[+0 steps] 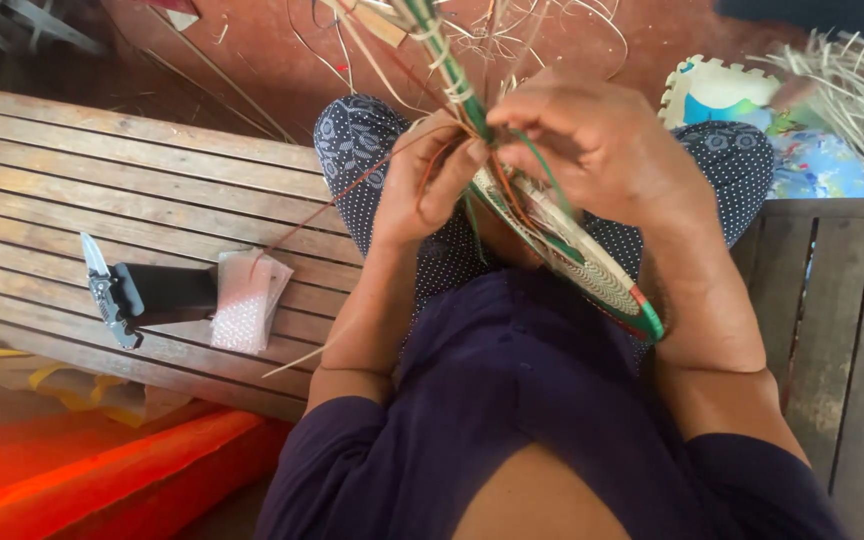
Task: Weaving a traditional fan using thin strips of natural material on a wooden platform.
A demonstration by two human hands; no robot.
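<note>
Woven basket sits tilted on edge over the lap, between both hands; coil is pale with green and red bands, green rim lowest at its right end; loose strands fan up and away from its top edge.

Left hand is just left of the basket, fingers pinched on a thin reddish strand that trails left from the basket; thumb tip touches the rim.

Right hand is above the basket's top edge, fingers curled and gripping the green strand bundle where it meets the coil; palm covers part of the weave, so exact contact there can't be told.

Left of the basket, on the slatted tabletop: folding knife beside a black box, then a small clear packet nearest the basket; well apart from both hands.

Upper right of the basket: foam mat and a pile of pale reed.
</note>
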